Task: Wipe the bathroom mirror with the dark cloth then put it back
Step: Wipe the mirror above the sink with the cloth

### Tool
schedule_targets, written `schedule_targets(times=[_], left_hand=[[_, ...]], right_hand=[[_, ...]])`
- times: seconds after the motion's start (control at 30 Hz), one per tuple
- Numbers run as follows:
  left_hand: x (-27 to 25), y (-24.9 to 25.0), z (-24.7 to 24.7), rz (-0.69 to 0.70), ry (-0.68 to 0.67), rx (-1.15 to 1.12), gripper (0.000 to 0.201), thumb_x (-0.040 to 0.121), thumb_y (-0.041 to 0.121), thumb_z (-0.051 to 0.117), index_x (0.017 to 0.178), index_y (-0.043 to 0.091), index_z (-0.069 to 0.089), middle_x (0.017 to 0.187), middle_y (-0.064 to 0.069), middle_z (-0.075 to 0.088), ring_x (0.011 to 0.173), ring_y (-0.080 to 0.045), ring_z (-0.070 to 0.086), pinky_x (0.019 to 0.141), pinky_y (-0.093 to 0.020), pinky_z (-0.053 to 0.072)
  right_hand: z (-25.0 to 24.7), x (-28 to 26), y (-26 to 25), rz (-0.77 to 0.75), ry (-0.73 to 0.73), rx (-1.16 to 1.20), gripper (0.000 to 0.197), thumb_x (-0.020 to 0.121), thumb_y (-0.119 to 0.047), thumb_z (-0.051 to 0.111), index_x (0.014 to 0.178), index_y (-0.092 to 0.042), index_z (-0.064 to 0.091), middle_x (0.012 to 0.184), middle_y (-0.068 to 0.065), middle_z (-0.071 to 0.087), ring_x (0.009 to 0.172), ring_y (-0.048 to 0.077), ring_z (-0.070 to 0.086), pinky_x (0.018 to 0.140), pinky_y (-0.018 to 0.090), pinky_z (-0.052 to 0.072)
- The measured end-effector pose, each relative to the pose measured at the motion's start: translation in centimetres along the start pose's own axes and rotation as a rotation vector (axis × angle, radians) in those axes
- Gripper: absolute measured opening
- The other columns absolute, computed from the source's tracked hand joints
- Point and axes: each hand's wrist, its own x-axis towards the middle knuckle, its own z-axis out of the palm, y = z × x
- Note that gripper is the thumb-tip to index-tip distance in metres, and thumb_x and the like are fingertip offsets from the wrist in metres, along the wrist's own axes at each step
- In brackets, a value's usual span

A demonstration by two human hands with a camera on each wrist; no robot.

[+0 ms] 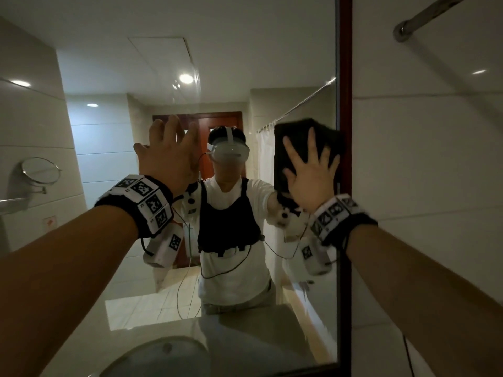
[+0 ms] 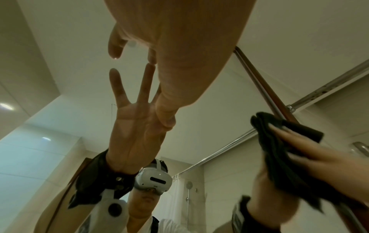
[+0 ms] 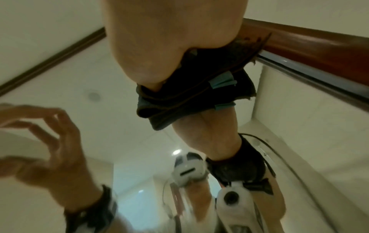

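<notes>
Head view is showing the right hand (image 1: 310, 178) pressing the dark cloth (image 1: 299, 142) flat against the bathroom mirror (image 1: 122, 281), at about 3 o'clock on the glass, with the cloth's right edge touching the wooden frame (image 1: 345, 77). Fingers are lying straight and spread over the cloth, palm on its lower half; this grip is a flat press, nothing is being pinched. Most of the cloth is sitting above and to the left of the palm, toward 11 o'clock from it, and a folded end is hanging below the heel of the hand. Right wrist view is showing several folded layers with a small teal tag at the hem. The cloth is looking soft, light and limp; judging from that, it will be sliding easily on glass and bunching if pushed by one edge, so pressure over the middle is suiting it best, and for carrying it back a pinch through all the layers should be keeping it from unfolding. The left hand (image 1: 168, 153) is raised near 9 o'clock of the cloth, fingers loose and holding nothing, fingertips close to the glass.
</notes>
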Motion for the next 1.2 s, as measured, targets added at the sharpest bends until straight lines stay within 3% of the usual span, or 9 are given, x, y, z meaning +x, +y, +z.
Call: schedule_targets(times=[0.17,0.3,0.6,0.77,0.9,0.97,1.1,1.2], left_hand=[[0.0,0.1,0.3,-0.01,0.016,-0.011,0.086,0.076,0.029,0.074,0.147,0.026,0.025,0.153,-0.014,0.02,0.138,-0.04,0.02,0.089,-0.068,0.04],[0.3,-0.3,1.0,-0.014,0.025,-0.023,0.086,0.076,0.032,0.071,0.148,0.029,0.024,0.155,-0.012,0.019,0.14,-0.041,0.018,0.09,-0.07,0.039],[0.1,-0.1,1.3,-0.02,0.035,-0.05,0.087,0.08,0.034,0.071,0.15,0.029,0.02,0.159,-0.01,0.011,0.144,-0.039,0.012,0.093,-0.071,0.035],[-0.4,0.5,0.7,-0.048,0.022,-0.06,0.085,0.081,0.04,0.068,0.149,0.03,0.019,0.16,-0.007,0.009,0.144,-0.04,0.015,0.096,-0.073,0.032],[-2.4,1.2,1.0,-0.031,0.015,-0.07,0.074,0.082,0.03,0.067,0.144,0.036,0.027,0.157,-0.007,0.014,0.138,-0.042,0.021,0.093,-0.072,0.034],[-4.0,1.4,1.6,-0.031,-0.009,-0.075,0.077,0.08,0.028,0.069,0.144,0.039,0.027,0.155,-0.009,0.016,0.136,-0.043,0.022,0.092,-0.072,0.035],[-7.3,2.1,3.3,-0.08,-0.037,-0.097,0.082,0.079,0.031,0.072,0.145,0.04,0.025,0.152,-0.012,0.018,0.136,-0.044,0.022,0.089,-0.073,0.037],[-8.4,2.1,4.1,-0.083,-0.069,-0.1,0.087,0.077,0.028,0.075,0.146,0.039,0.024,0.156,-0.011,0.012,0.141,-0.045,0.015,0.092,-0.076,0.035]], right_hand=[[-4.1,7.6,-2.4,0.057,0.044,0.054,0.065,0.101,-0.045,0.041,0.153,-0.051,0.003,0.165,0.005,-0.014,0.149,0.044,-0.002,0.114,0.07,0.002],[-5.2,9.8,-4.7,0.067,0.041,0.065,0.065,0.101,-0.044,0.041,0.153,-0.05,0.004,0.165,0.006,-0.014,0.148,0.045,-0.005,0.113,0.072,0.002],[-0.4,1.9,-6.4,-0.258,-0.014,-0.114,0.067,0.099,-0.049,0.039,0.152,-0.051,-0.003,0.164,0.004,-0.017,0.147,0.047,-0.002,0.113,0.072,0.003],[1.5,-1.9,-6.1,-0.265,-0.05,-0.137,0.07,0.099,-0.051,0.039,0.152,-0.051,-0.007,0.164,0.003,-0.021,0.148,0.046,-0.002,0.114,0.071,0.002],[2.6,-4.4,-4.7,-0.271,-0.099,-0.135,0.071,0.098,-0.053,0.039,0.152,-0.05,-0.006,0.163,0.002,-0.023,0.148,0.045,-0.003,0.115,0.07,-0.001],[3.2,-6.0,-3.7,-0.269,-0.099,-0.134,0.073,0.097,-0.052,0.044,0.154,-0.049,-0.002,0.165,0.003,-0.018,0.148,0.046,0.001,0.115,0.071,0.003],[4.7,-9.3,-1.7,-0.236,-0.066,-0.169,0.078,0.09,-0.049,0.057,0.155,-0.044,0.013,0.166,0.009,0.004,0.143,0.049,0.023,0.11,0.073,0.021],[5.8,-11.3,0.4,-0.205,-0.087,-0.175,0.08,0.088,-0.049,0.06,0.155,-0.043,0.016,0.166,0.011,0.007,0.142,0.049,0.025,0.11,0.072,0.021]])
